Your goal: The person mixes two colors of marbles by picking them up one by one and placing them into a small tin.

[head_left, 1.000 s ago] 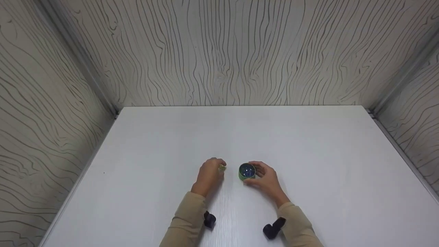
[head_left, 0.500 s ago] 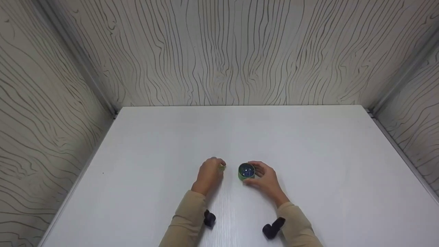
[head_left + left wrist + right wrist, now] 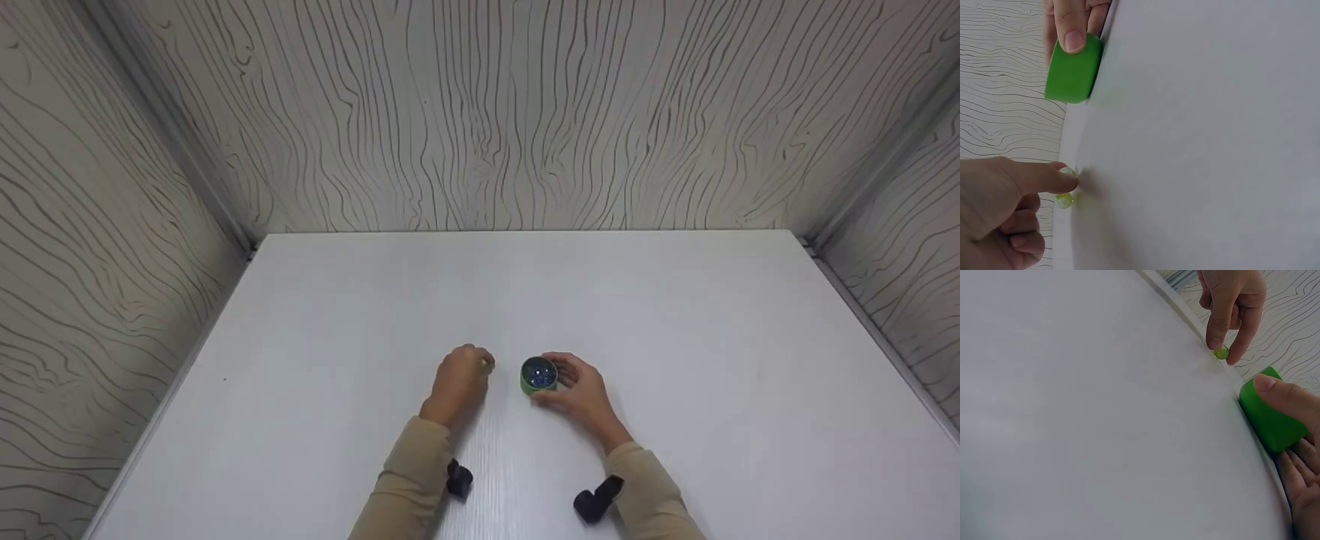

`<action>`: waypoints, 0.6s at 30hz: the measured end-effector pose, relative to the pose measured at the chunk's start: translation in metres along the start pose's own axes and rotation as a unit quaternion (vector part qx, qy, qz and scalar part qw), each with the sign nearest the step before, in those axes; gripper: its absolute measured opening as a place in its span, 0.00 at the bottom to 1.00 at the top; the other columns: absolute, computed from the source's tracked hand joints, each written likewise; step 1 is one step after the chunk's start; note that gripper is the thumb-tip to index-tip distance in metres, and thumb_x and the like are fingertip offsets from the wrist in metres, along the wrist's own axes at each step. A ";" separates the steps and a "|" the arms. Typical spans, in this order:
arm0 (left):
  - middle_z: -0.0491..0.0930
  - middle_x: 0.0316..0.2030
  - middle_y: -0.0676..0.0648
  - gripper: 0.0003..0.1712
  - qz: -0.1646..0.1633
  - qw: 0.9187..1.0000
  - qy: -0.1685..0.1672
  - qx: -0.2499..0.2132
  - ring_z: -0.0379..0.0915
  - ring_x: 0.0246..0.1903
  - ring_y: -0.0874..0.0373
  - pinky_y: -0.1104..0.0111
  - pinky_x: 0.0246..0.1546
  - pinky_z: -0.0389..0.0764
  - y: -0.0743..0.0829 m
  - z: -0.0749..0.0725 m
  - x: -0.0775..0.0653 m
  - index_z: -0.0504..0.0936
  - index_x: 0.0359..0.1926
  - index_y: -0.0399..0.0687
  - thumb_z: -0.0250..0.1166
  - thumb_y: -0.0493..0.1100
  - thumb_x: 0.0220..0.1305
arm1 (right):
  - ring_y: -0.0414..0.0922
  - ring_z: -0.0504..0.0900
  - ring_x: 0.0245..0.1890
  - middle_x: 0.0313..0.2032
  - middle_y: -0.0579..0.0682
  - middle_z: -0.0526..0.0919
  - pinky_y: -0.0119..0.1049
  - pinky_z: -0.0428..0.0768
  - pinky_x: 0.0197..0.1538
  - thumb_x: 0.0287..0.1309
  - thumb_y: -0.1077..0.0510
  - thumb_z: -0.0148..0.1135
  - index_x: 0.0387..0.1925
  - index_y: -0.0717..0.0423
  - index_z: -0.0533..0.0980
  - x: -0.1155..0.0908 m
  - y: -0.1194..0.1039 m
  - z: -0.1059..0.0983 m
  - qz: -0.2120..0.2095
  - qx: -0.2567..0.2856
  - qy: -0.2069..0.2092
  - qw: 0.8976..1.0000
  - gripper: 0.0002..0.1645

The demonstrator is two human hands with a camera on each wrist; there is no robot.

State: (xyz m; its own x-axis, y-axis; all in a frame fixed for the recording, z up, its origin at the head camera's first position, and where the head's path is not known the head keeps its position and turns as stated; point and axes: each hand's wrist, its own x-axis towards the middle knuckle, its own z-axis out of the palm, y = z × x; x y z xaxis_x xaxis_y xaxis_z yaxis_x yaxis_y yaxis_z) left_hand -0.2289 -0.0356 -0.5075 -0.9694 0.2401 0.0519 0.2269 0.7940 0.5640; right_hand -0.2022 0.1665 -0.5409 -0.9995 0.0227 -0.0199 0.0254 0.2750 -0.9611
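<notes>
My left hand [image 3: 459, 379] is low over the white table, its thumb and finger pinching a small clear glass marble [image 3: 1221, 352] with yellow-green in it. Close below the thumb in the left wrist view is a second yellow-green marble [image 3: 1064, 200]; another clear one [image 3: 1067, 170] shows at the thumb's upper side. To the right, my right hand [image 3: 585, 394] grips a small round green cup [image 3: 529, 388] by its side, thumb in front and fingers behind. The cup stands upright on the table. Shiny dark blue contents [image 3: 540, 373] fill its inside; their kind is too small to tell.
The white tabletop [image 3: 525, 292] spreads around both hands and ends at a back wall [image 3: 480, 112] with a wood-grain pattern. Patterned side walls [image 3: 97, 300] stand left and right. A dark camera mount [image 3: 598, 500] sticks out from the right sleeve.
The left fingers have shifted slightly around the marbles, and less yellow-green shows between them in the head view. The right hand and the green cup have stayed in place.
</notes>
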 end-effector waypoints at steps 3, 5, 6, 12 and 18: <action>0.84 0.39 0.42 0.10 -0.005 1.000 0.004 -0.002 0.81 0.48 0.46 0.58 0.51 0.80 0.000 0.000 0.000 0.86 0.41 0.40 0.60 0.37 0.65 | 0.55 0.76 0.62 0.56 0.59 0.80 0.42 0.73 0.65 0.34 0.64 0.79 0.55 0.60 0.75 -0.001 0.000 0.000 0.001 0.002 0.001 1.000 0.40; 0.84 0.38 0.42 0.10 -0.003 1.000 0.010 -0.004 0.81 0.46 0.46 0.58 0.50 0.80 -0.001 0.001 0.000 0.86 0.40 0.39 0.60 0.37 0.65 | 0.55 0.76 0.62 0.56 0.59 0.80 0.43 0.73 0.65 0.34 0.64 0.79 0.55 0.60 0.75 -0.001 -0.001 0.000 0.000 0.002 0.000 1.000 0.40; 0.84 0.38 0.42 0.09 0.001 1.000 0.013 -0.005 0.81 0.46 0.46 0.58 0.50 0.80 -0.001 0.001 0.000 0.86 0.40 0.39 0.60 0.37 0.65 | 0.55 0.76 0.62 0.56 0.59 0.80 0.43 0.74 0.65 0.34 0.64 0.79 0.55 0.60 0.75 -0.001 -0.001 0.000 -0.001 0.003 0.000 1.000 0.40; 0.82 0.37 0.42 0.10 0.000 1.000 0.015 -0.027 0.81 0.44 0.45 0.57 0.48 0.81 -0.007 -0.002 0.003 0.86 0.41 0.39 0.59 0.36 0.65 | 0.55 0.76 0.61 0.56 0.59 0.80 0.45 0.74 0.65 0.34 0.66 0.79 0.55 0.60 0.75 -0.001 0.001 0.001 0.000 0.002 0.002 1.000 0.40; 0.77 0.36 0.43 0.10 0.002 0.999 0.009 -0.052 0.77 0.43 0.50 0.57 0.50 0.79 -0.015 -0.006 0.007 0.85 0.43 0.40 0.62 0.35 0.61 | 0.55 0.77 0.61 0.56 0.59 0.80 0.41 0.74 0.64 0.34 0.63 0.80 0.55 0.61 0.75 0.000 0.002 0.000 -0.005 -0.001 -0.002 1.000 0.41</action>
State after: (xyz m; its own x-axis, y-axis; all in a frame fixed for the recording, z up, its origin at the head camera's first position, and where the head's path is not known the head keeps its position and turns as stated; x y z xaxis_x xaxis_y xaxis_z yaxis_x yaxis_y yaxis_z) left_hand -0.2398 -0.0489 -0.5106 -0.9703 0.2321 0.0679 0.2199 0.7303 0.6468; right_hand -0.2025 0.1671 -0.5431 -0.9998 0.0155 -0.0112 0.0150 0.2779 -0.9605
